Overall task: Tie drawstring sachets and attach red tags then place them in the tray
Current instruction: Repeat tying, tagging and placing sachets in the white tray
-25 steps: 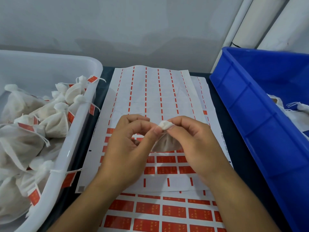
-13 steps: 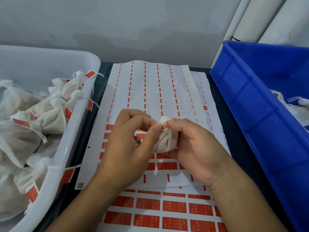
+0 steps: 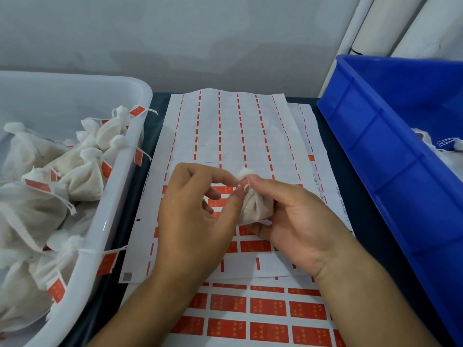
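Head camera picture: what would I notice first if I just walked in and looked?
Probably the small white sachet in the middle, held in the right hand while the left hand pinches its string at the neck. Under the hands lies a white sheet of red tags. At the left, a white tray is piled with tagged sachets, and a big blue bin stands at the right.
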Tool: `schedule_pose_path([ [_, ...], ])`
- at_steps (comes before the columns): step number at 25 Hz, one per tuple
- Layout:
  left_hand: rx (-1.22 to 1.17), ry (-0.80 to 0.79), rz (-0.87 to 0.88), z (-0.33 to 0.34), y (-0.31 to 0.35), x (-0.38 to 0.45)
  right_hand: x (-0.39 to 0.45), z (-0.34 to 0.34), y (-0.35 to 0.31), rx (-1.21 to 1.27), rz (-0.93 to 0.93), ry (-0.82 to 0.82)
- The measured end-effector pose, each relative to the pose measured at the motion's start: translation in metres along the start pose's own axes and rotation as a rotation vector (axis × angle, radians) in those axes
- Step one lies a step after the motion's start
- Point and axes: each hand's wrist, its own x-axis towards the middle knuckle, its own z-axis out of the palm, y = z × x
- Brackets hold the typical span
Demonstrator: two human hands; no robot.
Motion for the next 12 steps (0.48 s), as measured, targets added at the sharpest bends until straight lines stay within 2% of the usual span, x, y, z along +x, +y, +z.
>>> schedule_pose_path([
  [8,0.038,-0.011,0.005,-0.0016,-0.0030,-0.0003,-0.0009,0.0036,0.0035,-0.087,-0.064,0.071],
  [10,0.067,-0.022,-0.011,-0.0019,-0.0043,0.0009,-0.0020,0.0052,0.0049,-0.187,-0.095,0.082],
  [12,0.049,-0.049,-0.047,-0.0022,-0.0023,0.0018,-0.0025,0.0059,0.0049,-0.389,-0.183,0.111],
])
